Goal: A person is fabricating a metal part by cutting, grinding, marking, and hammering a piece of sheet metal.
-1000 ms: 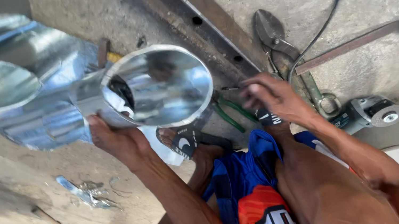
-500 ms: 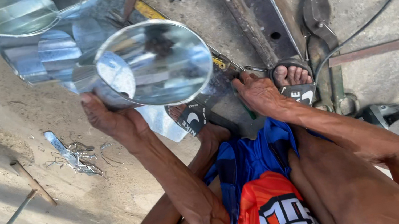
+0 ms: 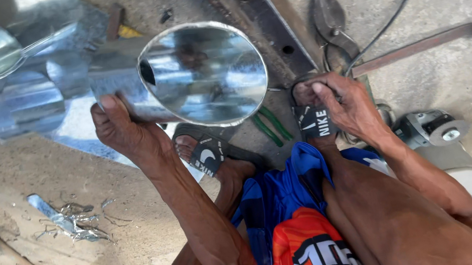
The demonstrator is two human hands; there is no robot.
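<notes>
Left hand (image 3: pixel 120 129) clamped on the side of a shiny galvanised sheet-metal duct (image 3: pixel 176 78), fingers curled over its wall just behind the open oval mouth; duct held off the concrete floor (image 3: pixel 464 81), mouth turned toward the camera; right hand (image 3: pixel 343 105) resting on the black sandal strap (image 3: pixel 315 122) over the right foot, fingers loosely bent, gripping nothing clearly; beside it, green-handled snips (image 3: pixel 270 127) under the duct mouth; farther right, grey angle grinder (image 3: pixel 430 129); far left, silver metal offcuts (image 3: pixel 68 218).
</notes>
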